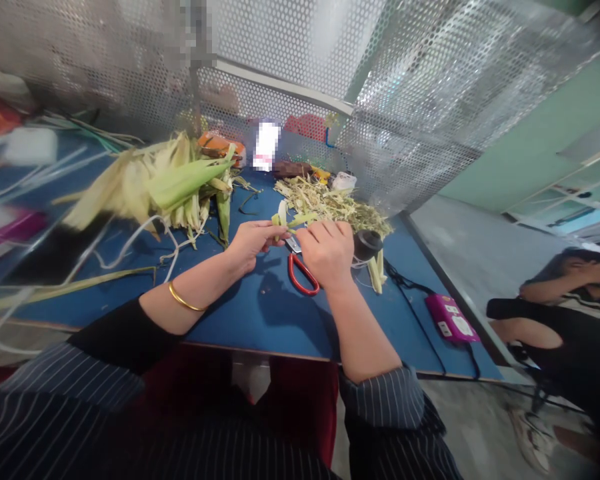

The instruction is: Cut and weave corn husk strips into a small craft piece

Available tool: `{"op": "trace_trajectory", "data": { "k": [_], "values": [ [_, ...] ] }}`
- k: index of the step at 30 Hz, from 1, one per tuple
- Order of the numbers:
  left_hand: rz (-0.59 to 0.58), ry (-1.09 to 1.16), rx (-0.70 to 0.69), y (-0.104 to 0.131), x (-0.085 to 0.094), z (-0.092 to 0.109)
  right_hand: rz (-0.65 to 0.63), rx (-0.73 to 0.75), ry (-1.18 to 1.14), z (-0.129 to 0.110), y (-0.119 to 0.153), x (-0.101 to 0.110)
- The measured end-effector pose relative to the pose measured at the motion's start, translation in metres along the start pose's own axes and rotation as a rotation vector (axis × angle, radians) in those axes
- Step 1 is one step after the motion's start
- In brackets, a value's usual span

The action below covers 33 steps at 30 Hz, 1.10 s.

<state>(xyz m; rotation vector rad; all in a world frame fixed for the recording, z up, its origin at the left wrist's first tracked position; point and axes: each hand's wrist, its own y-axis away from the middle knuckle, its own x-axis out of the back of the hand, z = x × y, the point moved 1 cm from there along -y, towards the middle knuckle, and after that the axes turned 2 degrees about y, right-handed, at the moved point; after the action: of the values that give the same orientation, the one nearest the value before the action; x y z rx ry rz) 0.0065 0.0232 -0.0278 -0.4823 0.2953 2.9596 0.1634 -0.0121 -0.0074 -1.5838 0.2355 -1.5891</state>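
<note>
My left hand (255,245) is closed in a pinch on a pale green corn husk piece (281,215), whose end sticks up past the fingertips. Close beside it, my right hand (327,250) is curled palm down, its fingers closed around the far end of a husk strip (304,218); the grip itself is hidden. Scissors (304,275) with red handles are partly covered by the right hand, blades toward the left hand. Beyond both hands spreads a heap of shredded husk (330,203). A large bundle of husks (175,183) lies to the left.
A black spool-like object (367,245) stands right of my right hand. A purple packet (453,319) and black cords lie near the blue table's (280,327) right edge. White cable (130,250) loops at left. A phone with a lit screen (267,145) leans behind. Another person (555,320) sits at right.
</note>
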Motion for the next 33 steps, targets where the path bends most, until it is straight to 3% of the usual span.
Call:
{"op": "trace_trajectory", "data": {
  "k": [4,8,10,12,15,18,22,29,33],
  "values": [
    [0.073,0.069,0.032,-0.002,0.001,0.001,-0.090,-0.148,-0.272,-0.014,0.002,-0.011],
    [0.114,0.086,0.018,-0.003,0.000,0.002,-0.199,-0.562,-0.881,-0.014,0.003,-0.026],
    [0.109,0.062,-0.006,-0.002,0.000,0.003,-0.181,-0.805,-1.149,-0.011,0.002,-0.031],
    [0.078,0.015,-0.032,-0.001,-0.001,0.003,-0.051,-0.941,-1.285,-0.007,0.002,-0.034],
    [0.069,-0.048,-0.091,0.000,-0.002,0.003,0.138,-0.917,-1.306,-0.005,0.001,-0.033],
    [0.061,-0.079,-0.140,0.001,-0.003,0.005,0.187,-0.818,-1.223,-0.006,0.000,-0.031],
    [0.013,-0.107,-0.125,0.002,-0.005,0.005,0.157,-0.764,-1.175,-0.009,-0.001,-0.028],
    [-0.050,-0.110,-0.037,0.003,-0.007,-0.003,0.123,-0.794,-1.261,-0.010,-0.004,-0.024],
    [-0.048,-0.098,0.001,0.001,-0.007,-0.004,0.034,-0.769,-1.233,-0.008,-0.002,-0.022]
  ]
}}
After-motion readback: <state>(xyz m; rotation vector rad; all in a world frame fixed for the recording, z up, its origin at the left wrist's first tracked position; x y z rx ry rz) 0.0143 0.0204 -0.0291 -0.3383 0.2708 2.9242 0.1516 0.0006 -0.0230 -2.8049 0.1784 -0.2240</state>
